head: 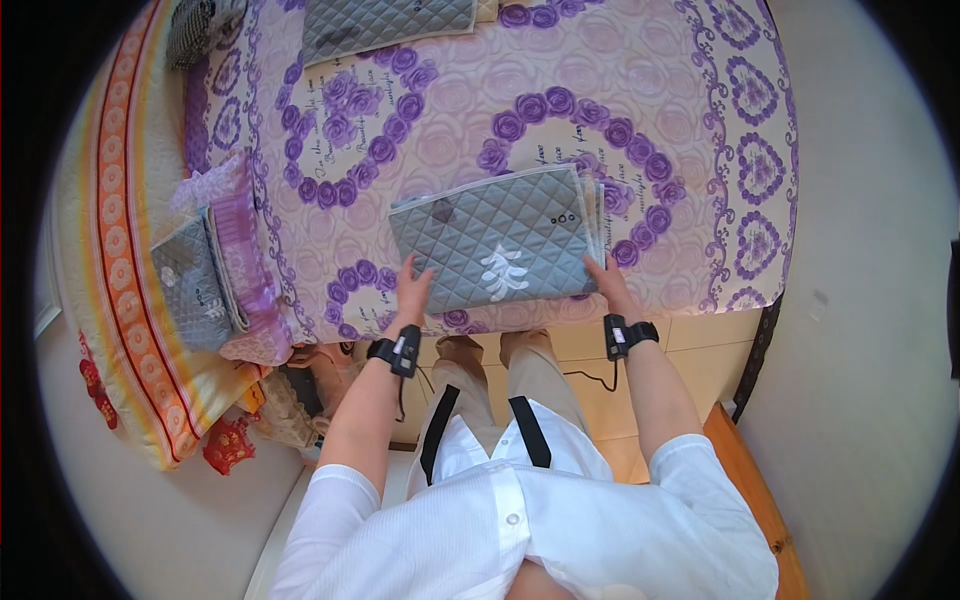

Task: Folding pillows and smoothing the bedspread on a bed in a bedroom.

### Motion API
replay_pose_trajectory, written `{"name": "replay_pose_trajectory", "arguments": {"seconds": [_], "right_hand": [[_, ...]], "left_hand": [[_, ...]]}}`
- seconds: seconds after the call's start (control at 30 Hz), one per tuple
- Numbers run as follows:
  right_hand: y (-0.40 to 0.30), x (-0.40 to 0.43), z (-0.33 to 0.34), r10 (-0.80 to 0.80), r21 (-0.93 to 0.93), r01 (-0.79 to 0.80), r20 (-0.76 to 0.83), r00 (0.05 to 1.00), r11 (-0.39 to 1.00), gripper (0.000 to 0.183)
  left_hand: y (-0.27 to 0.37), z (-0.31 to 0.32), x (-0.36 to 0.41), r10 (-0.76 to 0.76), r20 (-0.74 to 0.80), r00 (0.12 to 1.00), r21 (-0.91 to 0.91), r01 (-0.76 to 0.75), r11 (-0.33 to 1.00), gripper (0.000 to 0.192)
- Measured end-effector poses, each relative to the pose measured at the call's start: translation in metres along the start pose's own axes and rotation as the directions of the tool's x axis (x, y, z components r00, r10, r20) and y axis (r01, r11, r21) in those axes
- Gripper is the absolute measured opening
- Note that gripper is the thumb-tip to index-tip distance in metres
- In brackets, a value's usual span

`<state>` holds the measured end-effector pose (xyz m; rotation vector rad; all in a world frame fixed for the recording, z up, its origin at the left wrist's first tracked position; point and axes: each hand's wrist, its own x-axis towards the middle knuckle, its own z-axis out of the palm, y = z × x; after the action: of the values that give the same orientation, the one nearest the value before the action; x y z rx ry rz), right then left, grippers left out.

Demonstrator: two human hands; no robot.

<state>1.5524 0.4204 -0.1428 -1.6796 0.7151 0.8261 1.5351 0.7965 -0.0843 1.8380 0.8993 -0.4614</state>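
A folded grey quilted fabric pad [480,221], in several layers, lies at the near edge of the bed in front of me. It bears a white leaf-like motif and small dark rings. At its near left side, my left hand [412,292] grips the edge, fingers against the fabric. My right hand [609,283] holds the near right corner, thumb on top; its other fingers are partly hidden. Pale layer edges show along the pad's right side. Beneath it spreads a bedsheet [457,142] printed with purple roses and writing. Both wrists wear black straps with small devices.
Another folded grey quilted piece [382,30] lies at the bed's far side. To the left, a smaller grey quilted bundle [191,289] rests against a purple lace-trimmed pillow [244,262], beside a yellow and orange quilt [120,202]. A wall [847,225] stands at the right.
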Motion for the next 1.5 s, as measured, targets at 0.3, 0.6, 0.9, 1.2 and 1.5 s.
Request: {"name": "replay_pose_trajectory", "arguments": {"seconds": [0.3, 0.6, 0.9, 1.2, 1.5], "right_hand": [[-0.017, -0.013, 0.029, -0.326, -0.433, 0.212, -0.207, 0.923, 0.876, 0.056], [0.022, -0.037, 0.025, 0.068, -0.055, -0.090, -0.314, 0.947, 0.994, 0.042], [-0.162, -0.112, 0.055, -0.158, 0.488, -0.010, 0.302, 0.940, 0.873, 0.052], [-0.335, -0.265, 0.184, -0.322, 0.300, 0.169, 0.593, 0.738, 0.939, 0.064], [-0.448, -0.403, 0.371, -0.341, 0.048, 0.444, 0.715, 0.610, 0.895, 0.058]], "left_hand": [[-0.033, -0.027, -0.030, -0.181, 0.125, 0.976, -0.095, 0.193, 0.977, 0.041], [-0.022, -0.055, -0.072, -0.233, 0.290, 0.928, -0.293, 0.318, 0.902, 0.035], [-0.046, -0.110, -0.090, -0.228, 0.204, 0.952, -0.475, 0.300, 0.828, 0.040], [-0.035, -0.175, -0.093, -0.185, 0.291, 0.939, -0.685, 0.339, 0.644, 0.058], [-0.057, -0.314, -0.092, 0.044, 0.219, 0.975, -0.920, 0.191, 0.342, 0.047]]}}
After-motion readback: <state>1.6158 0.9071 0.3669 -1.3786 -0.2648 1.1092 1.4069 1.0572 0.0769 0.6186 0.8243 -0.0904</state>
